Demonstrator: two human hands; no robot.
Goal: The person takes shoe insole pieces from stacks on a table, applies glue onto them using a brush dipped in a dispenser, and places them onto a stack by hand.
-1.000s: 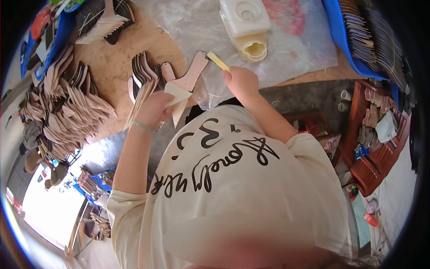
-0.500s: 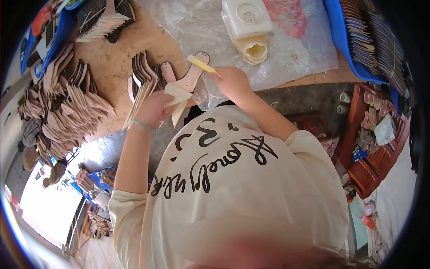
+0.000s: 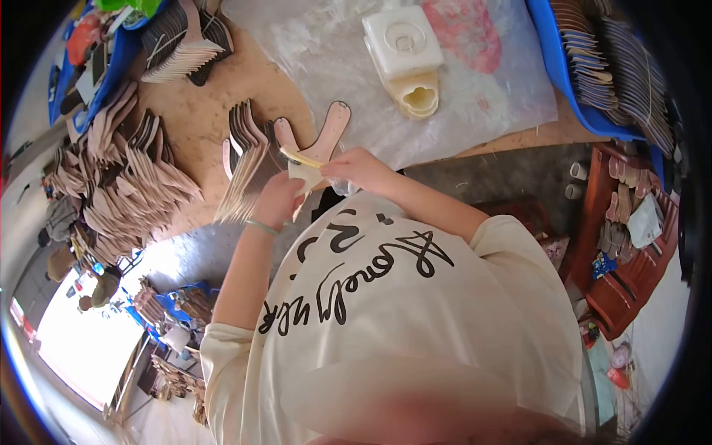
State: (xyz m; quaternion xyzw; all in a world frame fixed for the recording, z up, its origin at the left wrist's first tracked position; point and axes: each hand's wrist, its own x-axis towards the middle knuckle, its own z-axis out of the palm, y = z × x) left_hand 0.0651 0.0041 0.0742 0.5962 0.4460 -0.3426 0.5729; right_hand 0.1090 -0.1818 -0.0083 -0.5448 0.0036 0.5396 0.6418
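My left hand [image 3: 278, 200] is closed on the cream, wide end of a shoe insole [image 3: 333, 126], whose narrow pinkish end with a dark edge points away from me. My right hand [image 3: 360, 170] pinches a yellow glue brush [image 3: 300, 158], which lies across the insole's wider part near my left fingers. Just left of them, a fanned stack of insoles [image 3: 248, 152] rests on the table, with another single insole [image 3: 283, 131] beside it. Beyond my right hand stands a white plastic glue container [image 3: 404, 44] with a yellowed, open spout [image 3: 417, 100].
Clear plastic sheeting [image 3: 311, 52] covers part of the wooden table [image 3: 245, 67]. Many insoles [image 3: 141, 170] are heaped at the left, and a bundle [image 3: 185, 55] lies at the back. A blue bin [image 3: 552, 67] with stacked insoles is at the right, above a reddish wooden rack [image 3: 623, 289].
The brush has moved from the insole's narrow part down to its wide part, toward my left hand. My right hand has come closer to my left. The view has shifted slightly.
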